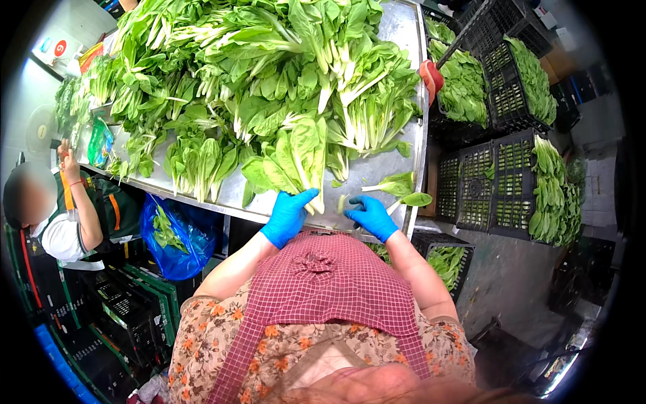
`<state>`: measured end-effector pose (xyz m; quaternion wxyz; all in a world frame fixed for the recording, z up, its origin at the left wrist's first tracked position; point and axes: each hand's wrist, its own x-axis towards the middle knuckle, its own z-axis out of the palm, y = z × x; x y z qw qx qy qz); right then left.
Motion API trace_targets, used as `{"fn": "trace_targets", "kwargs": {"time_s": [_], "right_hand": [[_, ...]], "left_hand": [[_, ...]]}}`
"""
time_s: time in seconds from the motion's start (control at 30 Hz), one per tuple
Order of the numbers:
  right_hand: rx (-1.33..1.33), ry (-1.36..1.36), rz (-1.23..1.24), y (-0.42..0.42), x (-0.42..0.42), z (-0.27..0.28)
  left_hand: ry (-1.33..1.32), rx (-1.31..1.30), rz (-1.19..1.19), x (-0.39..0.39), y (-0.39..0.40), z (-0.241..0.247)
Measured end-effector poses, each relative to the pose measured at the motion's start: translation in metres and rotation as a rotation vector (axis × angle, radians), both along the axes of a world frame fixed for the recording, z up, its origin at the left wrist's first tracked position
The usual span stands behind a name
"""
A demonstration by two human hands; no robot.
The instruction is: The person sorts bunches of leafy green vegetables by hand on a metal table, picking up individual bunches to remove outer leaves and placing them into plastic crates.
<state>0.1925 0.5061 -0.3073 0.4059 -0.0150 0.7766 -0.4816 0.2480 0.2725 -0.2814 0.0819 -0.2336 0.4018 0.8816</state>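
My left hand (286, 217), in a blue glove, grips a bunch of leafy greens (298, 156) by its pale stem ends, thumb across the stalks. The leaves point away from me over the metal table (234, 191). To the right, my blue-gloved right hand (372, 217) hovers near the table's front edge with its fingers bent. Something dark shows at its fingertips, too small to identify. A pale piece of stem (342, 203) is just left of those fingers, slightly blurred. Loose leaves (398, 187) lie beyond the right hand.
A large heap of greens (242, 65) covers the far table. Black crates of greens (484, 182) stand right, near a red-wrapped item (431, 81) at the table edge. At left are a person (70, 212), a blue plastic bag (176, 242) and stacked dark crates (126, 308).
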Motion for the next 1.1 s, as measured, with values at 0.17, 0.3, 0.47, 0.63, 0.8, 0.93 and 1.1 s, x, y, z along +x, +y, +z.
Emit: {"fn": "trace_targets", "kwargs": {"time_s": [0.17,0.3,0.47,0.63,0.8,0.93,1.1], "right_hand": [[-0.378,0.154,-0.262,-0.041,-0.074,0.026],[-0.383,0.089,-0.369,-0.087,-0.133,0.038],[-0.488,-0.089,-0.501,-0.145,-0.156,0.030],[-0.533,0.005,-0.473,-0.146,-0.146,0.028],[-0.489,0.002,-0.299,-0.125,-0.079,0.044],[-0.389,0.067,-0.125,-0.109,-0.029,0.032],[-0.296,0.065,-0.029,-0.088,-0.014,0.038]], "left_hand": [[0.002,0.147,0.054,0.010,-0.004,-0.006],[0.035,0.165,0.059,0.006,-0.012,-0.002],[0.058,0.219,0.116,0.004,-0.026,-0.005],[0.037,0.283,0.169,-0.004,-0.048,0.011],[0.040,0.115,0.311,-0.019,-0.052,0.008],[-0.146,-0.173,-0.073,-0.020,-0.047,0.016],[0.030,-0.121,0.010,-0.014,-0.021,0.013]]}}
